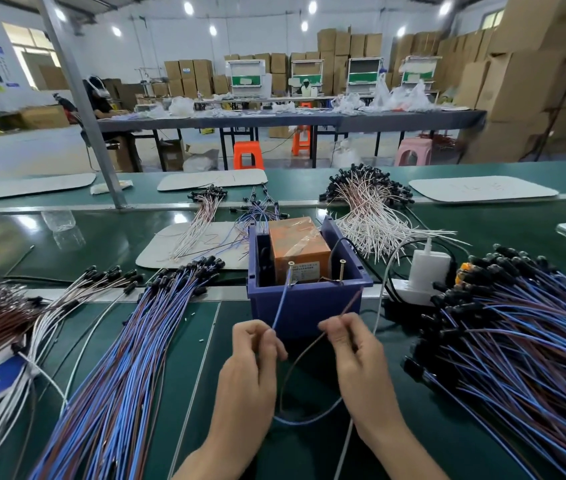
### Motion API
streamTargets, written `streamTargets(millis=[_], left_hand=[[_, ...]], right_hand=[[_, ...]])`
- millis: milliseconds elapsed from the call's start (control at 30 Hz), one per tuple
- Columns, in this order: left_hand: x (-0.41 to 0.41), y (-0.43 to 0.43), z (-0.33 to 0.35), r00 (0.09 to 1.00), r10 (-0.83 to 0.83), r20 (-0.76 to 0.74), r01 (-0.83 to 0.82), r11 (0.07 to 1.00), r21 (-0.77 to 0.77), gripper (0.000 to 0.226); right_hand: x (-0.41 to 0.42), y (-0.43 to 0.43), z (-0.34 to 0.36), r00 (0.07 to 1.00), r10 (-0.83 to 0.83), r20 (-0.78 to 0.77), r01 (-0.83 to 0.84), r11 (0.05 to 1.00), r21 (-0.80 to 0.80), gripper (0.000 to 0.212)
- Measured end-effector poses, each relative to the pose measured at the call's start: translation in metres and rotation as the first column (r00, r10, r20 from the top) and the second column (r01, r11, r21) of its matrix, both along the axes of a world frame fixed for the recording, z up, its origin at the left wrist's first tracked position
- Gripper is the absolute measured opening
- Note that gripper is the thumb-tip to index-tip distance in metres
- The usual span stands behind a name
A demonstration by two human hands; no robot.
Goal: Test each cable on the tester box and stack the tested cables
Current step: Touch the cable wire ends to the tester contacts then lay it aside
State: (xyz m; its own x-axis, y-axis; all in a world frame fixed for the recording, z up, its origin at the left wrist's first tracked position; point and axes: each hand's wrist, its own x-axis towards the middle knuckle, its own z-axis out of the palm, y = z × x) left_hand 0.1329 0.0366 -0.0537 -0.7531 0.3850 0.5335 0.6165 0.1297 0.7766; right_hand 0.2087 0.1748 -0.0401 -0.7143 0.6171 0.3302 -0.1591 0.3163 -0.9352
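Cable (pixel 304 420) under test is held near both ends. The fingers (pixel 269 341) of the left hand (pixel 250 365) pinch its blue wire (pixel 279 308), and the fingers (pixel 335 329) of the right hand (pixel 356 356) pinch its brown wire (pixel 351 304); both pinches are narrow and closed on the wire. Between the hands the cable hangs in a loop toward the person, low over the green tabletop (pixel 226 318).

From the fingers each wire runs up and away to the blue tester box (pixel 305 303), just behind the hands. The blue tip reaches the left screw (pixel 290 271). The brown tip leans outward, toward the front right corner of the box, beside the right screw (pixel 342 270); I cannot tell if it touches. I judge that the right hand must bring this tip inward to its screw while the left hand keeps contact.
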Motion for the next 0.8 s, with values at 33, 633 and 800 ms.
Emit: streamTargets(millis=[33, 633, 800], left_hand=[[-0.0018, -0.0013, -0.0001, 1.0, 0.025, 0.001, -0.025, 1.0, 0.014, 0.009], [-0.0053, -0.004, 0.0065, 0.989, 0.121, 0.091, -0.127, 0.99, 0.063, 0.013], [-0.0051, -0.0052, 0.0062, 0.988, 0.128, 0.088, -0.135, 0.988, 0.069, 0.015]], right_hand=[[-0.0001, 0.0022, -0.0003, 0.998, -0.059, -0.009, 0.059, 0.998, -0.008, 0.023], [0.0003, 0.0079, -0.0058, 0.971, -0.238, -0.002, 0.238, 0.969, -0.073, 0.042], [-0.0002, 0.008, -0.005, 0.953, -0.303, -0.019, 0.301, 0.95, -0.086, 0.031]])
